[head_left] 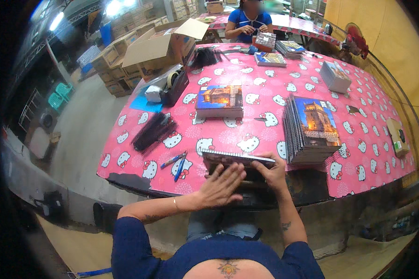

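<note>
Held on edge at the table's near side is a spiral-bound notebook (228, 156), its coil along the top. My right hand (272, 173) grips its right end between thumb and fingers. My left hand (224, 185) lies flat against the near face, fingers stretched out and apart. A tall stack of spiral notebooks (314, 128) with a lit stone tower on the cover stands to the right. Beyond the held notebook is a lower stack of similar books (219, 101). Two blue pens (179, 168) lie left of my hands, near a bundle of black binding coils (153, 134).
A tape dispenser (174, 87), an open cardboard box (165, 49) and more black coils (206, 56) stand at the far left. More book stacks (335, 76) lie at the far right. Across the pink table (265, 132) sits a person in blue (249, 19) handling something small.
</note>
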`<state>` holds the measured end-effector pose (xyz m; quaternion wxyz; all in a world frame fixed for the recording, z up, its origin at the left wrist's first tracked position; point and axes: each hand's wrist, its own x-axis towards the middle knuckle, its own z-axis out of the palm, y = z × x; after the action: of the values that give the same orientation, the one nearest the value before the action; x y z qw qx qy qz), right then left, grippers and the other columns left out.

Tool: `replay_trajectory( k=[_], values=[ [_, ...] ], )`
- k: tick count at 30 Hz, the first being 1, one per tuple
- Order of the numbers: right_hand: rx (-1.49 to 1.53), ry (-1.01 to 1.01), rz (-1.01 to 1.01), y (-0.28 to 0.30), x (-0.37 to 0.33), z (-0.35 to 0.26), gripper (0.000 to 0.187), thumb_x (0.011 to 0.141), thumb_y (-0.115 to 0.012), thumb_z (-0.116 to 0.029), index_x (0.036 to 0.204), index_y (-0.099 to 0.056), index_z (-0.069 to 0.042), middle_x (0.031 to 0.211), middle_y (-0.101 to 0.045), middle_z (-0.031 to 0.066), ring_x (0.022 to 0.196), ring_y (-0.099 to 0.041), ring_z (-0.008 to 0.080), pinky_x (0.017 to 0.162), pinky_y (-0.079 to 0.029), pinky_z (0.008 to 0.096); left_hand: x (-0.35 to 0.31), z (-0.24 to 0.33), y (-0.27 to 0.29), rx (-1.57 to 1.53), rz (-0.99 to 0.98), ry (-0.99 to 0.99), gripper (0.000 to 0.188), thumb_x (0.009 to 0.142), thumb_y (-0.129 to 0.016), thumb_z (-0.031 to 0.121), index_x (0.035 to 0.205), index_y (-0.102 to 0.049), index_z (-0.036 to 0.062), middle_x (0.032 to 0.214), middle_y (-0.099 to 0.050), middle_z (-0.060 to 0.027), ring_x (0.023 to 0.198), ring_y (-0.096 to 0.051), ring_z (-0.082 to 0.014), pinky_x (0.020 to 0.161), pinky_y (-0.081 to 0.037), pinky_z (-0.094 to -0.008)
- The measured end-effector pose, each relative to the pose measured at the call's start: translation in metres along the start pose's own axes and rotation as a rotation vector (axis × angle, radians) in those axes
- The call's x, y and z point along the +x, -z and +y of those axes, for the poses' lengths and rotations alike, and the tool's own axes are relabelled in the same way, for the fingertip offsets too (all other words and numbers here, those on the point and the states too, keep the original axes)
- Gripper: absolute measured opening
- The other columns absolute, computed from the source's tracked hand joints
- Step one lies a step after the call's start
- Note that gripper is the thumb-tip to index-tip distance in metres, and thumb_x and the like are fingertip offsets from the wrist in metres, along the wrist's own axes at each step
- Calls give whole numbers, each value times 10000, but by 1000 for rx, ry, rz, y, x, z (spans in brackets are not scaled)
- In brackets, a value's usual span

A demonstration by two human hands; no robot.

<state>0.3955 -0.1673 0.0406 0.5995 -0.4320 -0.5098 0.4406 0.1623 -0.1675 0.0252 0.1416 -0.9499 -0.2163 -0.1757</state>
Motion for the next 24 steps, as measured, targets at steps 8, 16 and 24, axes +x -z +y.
replay_trajectory(
  k=[8, 16, 24],
  values=[
    [-58, 43, -11, -16, -1, -3, 269, 851, -770, -40, 1061, -603, -21, 966, -667, 42, 884, -642, 95, 764, -538, 259, 14, -10, 3, -24, -70, 109, 860, 944, -474, 601, 1513, -316, -23, 1573, -298, -249, 1500, -227, -350, 1203, -74, -578],
    [-29, -34, -285, 7, 3, 4, 323, 936, -656, -70, 1240, -577, 4, 1081, -658, 63, 972, -628, 129, 868, -512, 292, 37, -15, 24, -309, -273, 251, 883, 920, -501, 619, 1472, -341, -51, 1533, -331, -282, 1465, -270, -396, 1155, -146, -643],
    [-195, -183, -382, 12, 6, -4, 307, 972, -618, -108, 1259, -633, -1, 978, -686, 18, 898, -623, 94, 783, -521, 281, 66, -33, 25, 189, 35, 215, 896, 964, -404, 619, 1516, -264, -72, 1598, -208, -278, 1527, -64, -391, 1195, 6, -597]
  ],
)
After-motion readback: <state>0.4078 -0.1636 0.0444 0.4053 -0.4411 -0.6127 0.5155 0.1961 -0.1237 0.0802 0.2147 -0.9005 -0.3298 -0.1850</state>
